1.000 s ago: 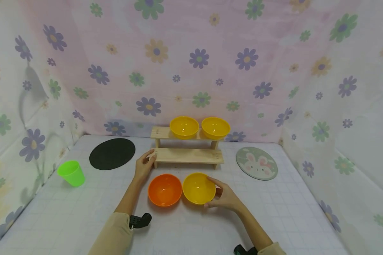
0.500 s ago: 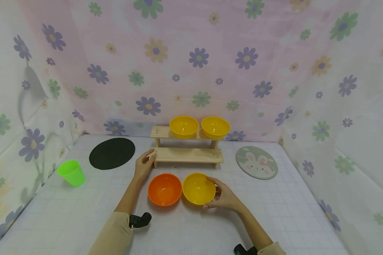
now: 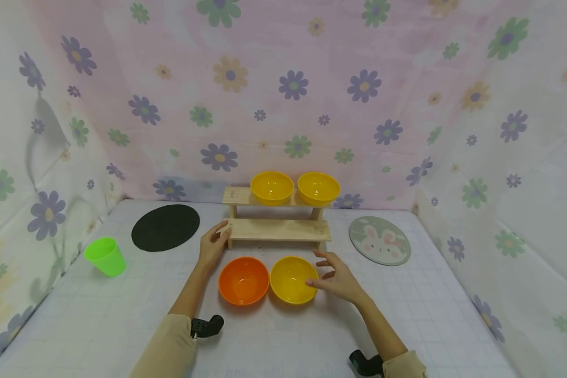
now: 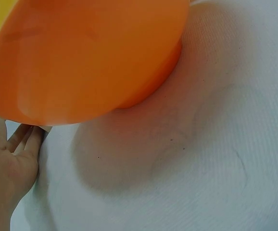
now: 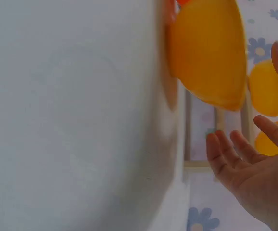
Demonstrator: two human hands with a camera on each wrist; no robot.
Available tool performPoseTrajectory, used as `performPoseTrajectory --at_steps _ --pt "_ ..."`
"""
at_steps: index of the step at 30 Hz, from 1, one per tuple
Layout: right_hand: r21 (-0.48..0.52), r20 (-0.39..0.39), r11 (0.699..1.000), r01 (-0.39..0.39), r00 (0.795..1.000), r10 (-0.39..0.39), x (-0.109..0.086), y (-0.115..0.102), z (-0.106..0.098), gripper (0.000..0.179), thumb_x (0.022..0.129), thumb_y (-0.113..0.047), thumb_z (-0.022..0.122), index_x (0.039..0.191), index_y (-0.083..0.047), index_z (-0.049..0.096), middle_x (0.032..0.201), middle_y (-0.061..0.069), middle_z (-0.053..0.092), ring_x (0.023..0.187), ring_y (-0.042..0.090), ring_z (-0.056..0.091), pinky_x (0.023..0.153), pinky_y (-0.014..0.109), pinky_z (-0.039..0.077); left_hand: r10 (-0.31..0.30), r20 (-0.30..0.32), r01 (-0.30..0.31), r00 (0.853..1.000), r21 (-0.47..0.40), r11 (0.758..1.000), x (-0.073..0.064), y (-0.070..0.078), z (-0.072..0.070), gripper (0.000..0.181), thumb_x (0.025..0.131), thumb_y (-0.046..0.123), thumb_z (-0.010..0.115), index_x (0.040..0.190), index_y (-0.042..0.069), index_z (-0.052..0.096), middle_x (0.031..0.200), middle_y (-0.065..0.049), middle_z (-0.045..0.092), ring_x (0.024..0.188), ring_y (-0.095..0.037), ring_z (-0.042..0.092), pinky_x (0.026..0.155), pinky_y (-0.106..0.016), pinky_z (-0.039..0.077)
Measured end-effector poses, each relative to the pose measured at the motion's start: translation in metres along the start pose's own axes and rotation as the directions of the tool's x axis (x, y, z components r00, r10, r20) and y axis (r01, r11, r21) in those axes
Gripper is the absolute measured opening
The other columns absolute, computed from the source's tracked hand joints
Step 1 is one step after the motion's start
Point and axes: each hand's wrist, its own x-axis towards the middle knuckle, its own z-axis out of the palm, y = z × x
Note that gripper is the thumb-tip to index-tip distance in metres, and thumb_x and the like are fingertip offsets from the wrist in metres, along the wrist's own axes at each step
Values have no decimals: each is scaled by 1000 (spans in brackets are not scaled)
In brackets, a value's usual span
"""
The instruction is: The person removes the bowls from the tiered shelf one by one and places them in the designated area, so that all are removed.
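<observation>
In the head view my left hand (image 3: 212,245) holds the left end of the two-tier wooden shelf (image 3: 279,230) at its lower board. The left wrist view shows that hand partly behind the orange bowl (image 4: 95,57). Side by side on the table in front of the shelf are the orange bowl (image 3: 243,281) and a yellow bowl (image 3: 290,281). My right hand (image 3: 337,278) is just right of the yellow bowl, fingers spread, thumb over its rim. In the right wrist view, the right hand (image 5: 259,178) is apart from the yellow bowl (image 5: 208,53) and holds nothing.
Two more yellow bowls, a left one (image 3: 272,189) and a right one (image 3: 318,189), stand on the upper board. A green cup (image 3: 106,257) and a black round mat (image 3: 166,228) lie leftward. A rabbit-patterned round mat (image 3: 380,241) is at right. Flowered cloth (image 3: 283,131) encloses the table.
My right hand has let go of the front yellow bowl and spread its fingers, drawing slightly away to the right. The left hand and the bowls stay where they were.
</observation>
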Motion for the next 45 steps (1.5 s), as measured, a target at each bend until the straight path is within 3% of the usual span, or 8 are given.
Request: performPoseTrajectory --at_steps 7,14,19,23,27,32,38,45 --pt "-51 -253 992 113 960 -122 23 -13 -28 62 77 -3 74 131 8 45 131 28 44 107 46 50 78 57 48 5 1 -5 1000 11 1000 0 0 0 39 92 10 60 129 2 56 116 -26 58 77 -1 55 66 -14 46" --pt "-40 -360 991 125 924 -131 60 -24 -64 64 80 -4 71 135 8 41 134 30 35 115 44 43 93 56 42 2 -3 -2 1000 21 1000 -1 0 0 39 92 11 60 129 2 56 119 -24 58 77 0 53 65 -13 44" --pt "13 -350 998 64 935 -55 92 -8 -86 67 85 -15 69 141 1 36 144 26 28 123 46 39 101 54 36 -5 -8 5 1000 16 1000 -1 1 1 38 91 10 60 129 2 56 117 -24 58 77 0 53 64 -13 44" --pt "-20 -322 1000 19 946 -24 118 13 -96 70 85 -26 69 144 -4 36 148 22 27 122 47 44 96 51 42 -15 0 15 1000 24 1000 0 0 0 39 91 11 60 129 2 56 117 -24 58 77 0 53 65 -13 45" --pt "-52 -274 999 -12 962 -2 133 11 -97 71 87 -30 67 143 -3 36 148 22 30 117 46 48 91 49 46 -18 6 18 1000 25 1000 0 -1 -1 39 92 11 60 130 3 56 116 -24 58 77 0 54 66 -13 45" --pt "-20 -223 996 -88 971 82 145 10 -93 71 87 -35 66 144 -7 36 148 17 33 112 40 51 89 47 47 -20 4 20 1000 14 1000 -1 -1 -1 39 92 10 60 129 1 56 116 -25 58 77 -1 54 66 -13 46" --pt "15 -195 990 -140 971 140 154 13 -88 70 87 -34 65 144 -6 36 147 18 33 127 34 39 102 46 37 -23 12 23 1000 10 1000 -1 -1 -1 39 92 11 60 130 2 56 121 -23 57 79 0 54 67 -12 46" --pt "21 -183 978 -206 961 206 159 14 -85 71 87 -38 66 144 -6 38 150 18 29 132 33 34 102 45 38 -13 17 12 1000 24 1000 1 -1 -3 40 92 13 61 130 2 55 122 -24 57 81 0 55 69 -12 46"
